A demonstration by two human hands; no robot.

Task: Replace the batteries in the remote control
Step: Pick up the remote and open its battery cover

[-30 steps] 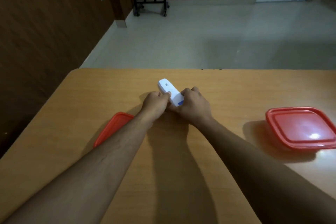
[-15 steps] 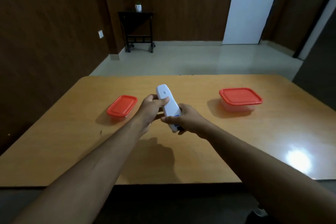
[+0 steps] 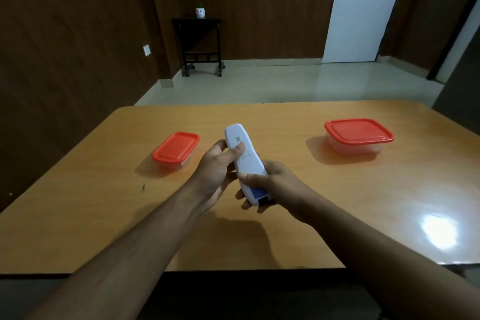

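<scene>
Bare surface (image 3: pixel 285 122) between the two red-lidded containers, small container (image 3: pixel 176 150) near the left hand (image 3: pixel 217 171), larger container (image 3: pixel 358 135) well apart to the right, open stretch along the near edge under both forearms

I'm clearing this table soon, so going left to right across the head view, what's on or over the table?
Small red-lidded clear plastic container → left hand → white remote control held over the table → right hand → larger red-lidded clear plastic container.

Remote (image 3: pixel 242 161) (held) between two containers (image 3: pixel 176 150)
</scene>
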